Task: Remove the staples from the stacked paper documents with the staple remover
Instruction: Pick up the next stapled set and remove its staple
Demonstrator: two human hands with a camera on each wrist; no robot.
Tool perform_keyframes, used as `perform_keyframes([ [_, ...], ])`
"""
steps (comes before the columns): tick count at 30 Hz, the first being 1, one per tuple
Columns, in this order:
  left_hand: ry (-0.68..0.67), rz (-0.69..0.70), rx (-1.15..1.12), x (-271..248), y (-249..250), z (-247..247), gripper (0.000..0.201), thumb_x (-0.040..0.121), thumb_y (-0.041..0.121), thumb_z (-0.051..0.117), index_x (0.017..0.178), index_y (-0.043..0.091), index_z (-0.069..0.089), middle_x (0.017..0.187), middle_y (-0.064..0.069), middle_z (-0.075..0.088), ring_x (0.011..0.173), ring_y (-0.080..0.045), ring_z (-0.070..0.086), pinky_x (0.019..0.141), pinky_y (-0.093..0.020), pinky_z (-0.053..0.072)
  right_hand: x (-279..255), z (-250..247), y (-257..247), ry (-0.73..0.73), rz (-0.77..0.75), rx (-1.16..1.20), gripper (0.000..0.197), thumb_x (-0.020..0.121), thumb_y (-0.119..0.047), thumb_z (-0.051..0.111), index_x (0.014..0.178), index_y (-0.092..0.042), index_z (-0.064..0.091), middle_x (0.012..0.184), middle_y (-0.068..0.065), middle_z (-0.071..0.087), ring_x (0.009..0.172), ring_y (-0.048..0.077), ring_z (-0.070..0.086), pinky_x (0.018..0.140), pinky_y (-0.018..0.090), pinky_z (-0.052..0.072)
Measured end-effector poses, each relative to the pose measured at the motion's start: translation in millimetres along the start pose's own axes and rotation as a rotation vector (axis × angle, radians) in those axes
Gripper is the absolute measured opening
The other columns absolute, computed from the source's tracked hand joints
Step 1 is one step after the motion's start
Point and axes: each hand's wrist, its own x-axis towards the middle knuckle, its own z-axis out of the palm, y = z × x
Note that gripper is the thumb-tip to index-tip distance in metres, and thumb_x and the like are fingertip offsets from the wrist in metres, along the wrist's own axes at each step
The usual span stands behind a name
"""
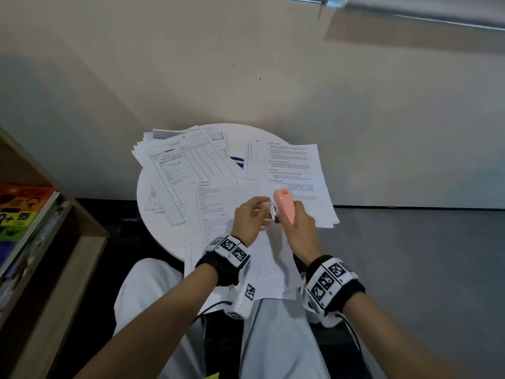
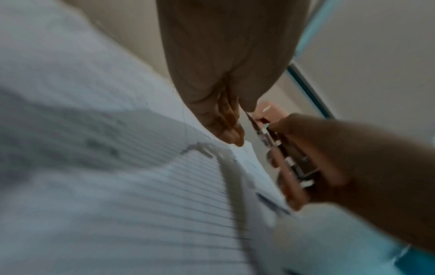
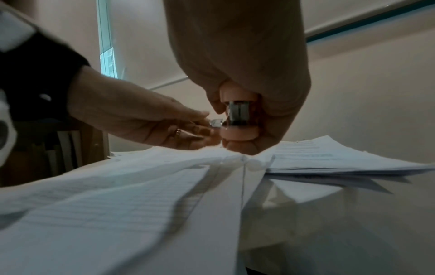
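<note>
My right hand [image 1: 297, 228] grips a pink staple remover [image 1: 285, 205], held up just above the papers. Its metal end [image 3: 237, 113] shows between the curled right-hand fingers [image 3: 247, 65]. My left hand [image 1: 250, 217] meets it from the left, and its fingertips [image 3: 202, 128] pinch the small metal tip [image 3: 215, 122] at the tool's side. In the left wrist view the left fingers [image 2: 226, 121] sit against the metal strip of the pink tool [image 2: 290, 167]. Beneath both hands lies a lined document [image 1: 218, 212], overhanging the table's near edge onto my lap.
A small round white table [image 1: 142, 198] carries a fanned pile of forms [image 1: 175, 165] at the back left and a text pile [image 1: 292, 170] at the right. A wooden shelf [image 1: 54, 255] with colourful books [image 1: 19, 212] stands at the left. A wall is close behind.
</note>
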Motion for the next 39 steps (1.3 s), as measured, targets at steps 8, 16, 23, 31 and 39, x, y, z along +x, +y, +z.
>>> perform_keyframes([
  [8,0.049,0.032,-0.015,-24,16,39,0.016,0.08,-0.002,0.069,0.093,-0.009,0.066,0.076,-0.015,0.062,0.069,-0.025,0.063,0.069,-0.034,0.06,-39,-30,8,0.088,-0.025,0.019,0.013,0.095,-0.026,0.052,0.1,-0.016,0.046,0.081,0.002,0.057,0.065,0.018,0.051,0.054,0.026,0.038],
  [16,-0.077,-0.052,0.033,-37,24,125,0.022,0.088,-0.01,0.052,0.072,0.002,0.059,0.061,-0.005,0.057,0.041,0.001,0.054,0.048,-0.017,0.052,-139,-106,75,0.181,0.094,-0.124,0.024,0.096,-0.041,0.049,0.117,-0.031,0.045,0.096,-0.005,0.062,0.081,0.015,0.06,0.065,0.035,0.05],
  [23,-0.357,-0.243,0.553,-62,-53,215,0.023,0.091,0.006,0.053,0.103,-0.01,0.066,0.11,-0.026,0.066,0.103,-0.036,0.063,0.087,-0.039,0.049,-220,-141,156,0.411,0.391,0.017,0.004,0.095,-0.032,0.053,0.098,-0.028,0.051,0.082,-0.006,0.061,0.075,0.027,0.059,0.067,0.039,0.048],
  [31,-0.173,-0.354,0.634,-60,-161,233,0.016,0.084,-0.002,0.054,0.088,-0.004,0.069,0.095,-0.026,0.066,0.091,-0.036,0.063,0.078,-0.037,0.049,-257,-143,208,0.607,0.574,0.173,0.021,0.088,-0.026,0.064,0.107,-0.02,0.058,0.075,-0.002,0.062,0.07,0.016,0.059,0.059,0.026,0.039],
  [39,-0.115,-0.383,0.476,-44,-206,239,0.014,0.084,-0.001,0.058,0.086,-0.001,0.071,0.081,-0.018,0.065,0.067,-0.025,0.061,0.059,-0.031,0.054,-275,-141,219,0.66,0.671,0.201,0.023,0.09,-0.007,0.06,0.104,-0.025,0.055,0.069,-0.009,0.059,0.065,0.007,0.054,0.059,0.026,0.04],
])
